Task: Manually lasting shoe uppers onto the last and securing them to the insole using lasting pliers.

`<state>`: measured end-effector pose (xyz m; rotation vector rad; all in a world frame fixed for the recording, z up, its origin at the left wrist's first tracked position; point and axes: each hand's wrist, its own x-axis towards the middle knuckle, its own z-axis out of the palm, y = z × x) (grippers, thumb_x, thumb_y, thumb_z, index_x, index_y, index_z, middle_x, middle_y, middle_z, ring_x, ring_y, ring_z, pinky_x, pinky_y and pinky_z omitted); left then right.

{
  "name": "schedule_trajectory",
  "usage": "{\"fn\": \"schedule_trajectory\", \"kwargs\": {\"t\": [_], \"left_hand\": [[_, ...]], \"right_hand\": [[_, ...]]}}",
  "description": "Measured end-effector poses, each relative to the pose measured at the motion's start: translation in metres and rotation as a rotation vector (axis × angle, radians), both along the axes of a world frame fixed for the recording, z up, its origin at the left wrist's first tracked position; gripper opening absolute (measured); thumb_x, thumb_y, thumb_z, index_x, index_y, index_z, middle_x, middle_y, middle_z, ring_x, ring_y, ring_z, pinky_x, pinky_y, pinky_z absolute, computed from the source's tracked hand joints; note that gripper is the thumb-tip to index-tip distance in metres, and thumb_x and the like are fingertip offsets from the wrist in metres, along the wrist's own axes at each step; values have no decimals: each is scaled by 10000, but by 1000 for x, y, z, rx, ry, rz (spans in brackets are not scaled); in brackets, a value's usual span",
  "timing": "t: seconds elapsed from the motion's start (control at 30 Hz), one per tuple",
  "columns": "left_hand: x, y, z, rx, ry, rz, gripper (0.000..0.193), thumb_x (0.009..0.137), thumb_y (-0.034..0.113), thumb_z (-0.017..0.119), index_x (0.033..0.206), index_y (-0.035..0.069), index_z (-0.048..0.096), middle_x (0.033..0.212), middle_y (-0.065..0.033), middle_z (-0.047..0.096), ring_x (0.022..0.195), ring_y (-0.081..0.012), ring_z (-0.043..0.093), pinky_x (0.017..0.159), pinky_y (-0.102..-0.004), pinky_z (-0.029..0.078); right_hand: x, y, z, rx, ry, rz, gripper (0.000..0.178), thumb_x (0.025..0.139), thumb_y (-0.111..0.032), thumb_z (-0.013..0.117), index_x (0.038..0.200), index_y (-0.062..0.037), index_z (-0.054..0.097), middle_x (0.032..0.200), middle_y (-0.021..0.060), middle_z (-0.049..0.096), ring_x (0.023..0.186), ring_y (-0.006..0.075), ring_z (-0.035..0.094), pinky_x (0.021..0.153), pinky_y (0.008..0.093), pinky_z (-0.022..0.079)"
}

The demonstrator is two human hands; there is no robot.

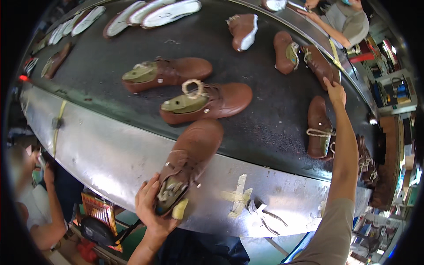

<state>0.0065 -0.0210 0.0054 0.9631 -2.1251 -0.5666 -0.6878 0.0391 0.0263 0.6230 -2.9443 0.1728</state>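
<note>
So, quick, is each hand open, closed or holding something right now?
Left hand: closed on a shoe, holding it by the heel end.
Right hand: at another shoe; whether it grips can't be told.

Passage is left between the middle shoes (229, 99) and the cord-looped shoe (318, 115) at right; the table (110, 152) is obstructed by pliers (263, 212) and the held shoe (201, 139).

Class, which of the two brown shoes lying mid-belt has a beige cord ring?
The nearer shoe, closer to the left hand: a cord ring shows at its opening; the farther shoe shows none.
</note>
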Motion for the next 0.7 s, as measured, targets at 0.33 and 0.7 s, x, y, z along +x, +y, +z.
{"fn": "schedule_trajectory", "kwargs": {"t": [0.33, 0.7], "left_hand": [[-5, 4, 9, -55, -3, 56, 704, 716, 263, 907, 1302, 38, 588, 1344, -157, 669, 1120, -330, 679, 985, -465, 504], [7, 2, -12, -221, 333, 295, 677, 783, 153, 833, 1371, 37, 519, 1362, -204, 541, 1232, -420, 530, 1046, -555, 380]], "right_hand": [[144, -14, 174, 358, 116, 220, 640, 848, -700, 627, 1107, -137, 784, 1077, 179, 763, 1056, 374, 719, 898, 480, 556], [393, 82, 263, 108, 155, 596, 528, 860, -593, 698, 1015, -96, 784, 803, 148, 741, 820, 332, 739, 738, 433, 567]]}}
